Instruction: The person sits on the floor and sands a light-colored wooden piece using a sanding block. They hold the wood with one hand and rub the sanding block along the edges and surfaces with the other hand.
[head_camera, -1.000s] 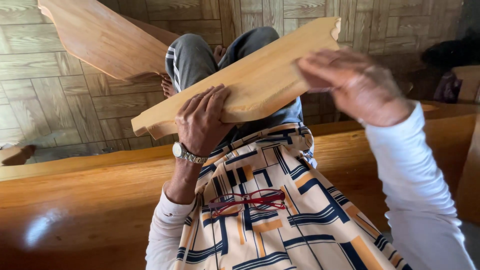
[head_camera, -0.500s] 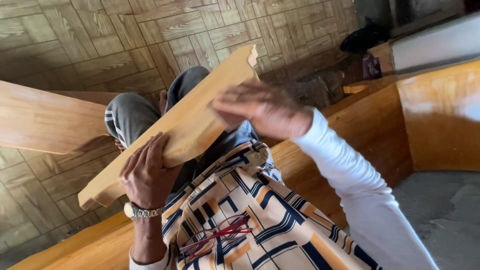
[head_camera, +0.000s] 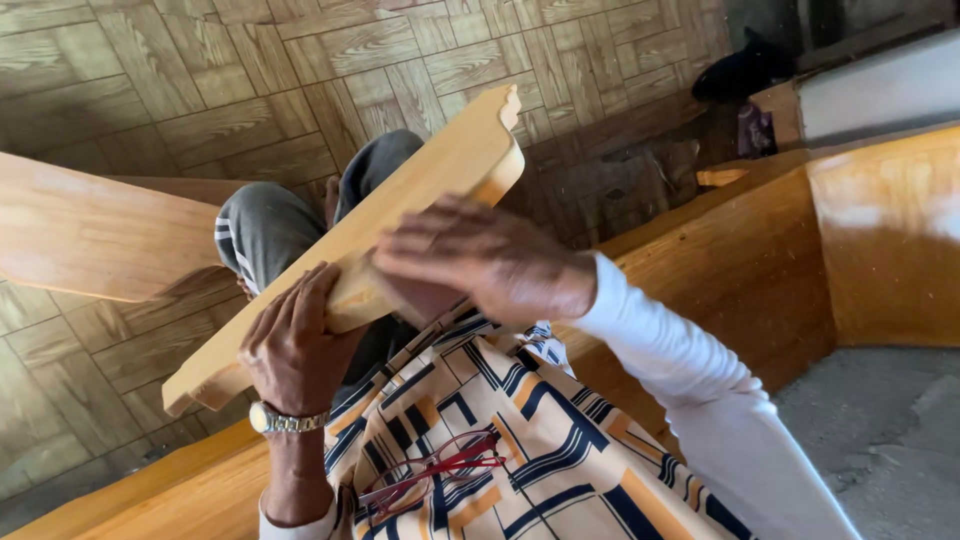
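Note:
A long pale wooden moulding piece (head_camera: 440, 175) with a scalloped far end lies slanted across my lap. My left hand (head_camera: 295, 350), with a metal watch at the wrist, grips its near lower edge. My right hand (head_camera: 480, 260) presses flat on the middle of the board's face, fingers bent; something may be under the palm but it is hidden. Red glasses (head_camera: 440, 465) hang on my patterned shirt.
A second varnished board (head_camera: 90, 235) rests at the left over the parquet floor. A varnished wooden bench or frame (head_camera: 740, 250) runs behind my right arm, with a tall panel (head_camera: 890, 230) at the right. A dark shoe (head_camera: 740, 70) lies far right.
The view swung left to right early on. My right hand slid down the board from its far end toward the middle. The left hand kept its grip.

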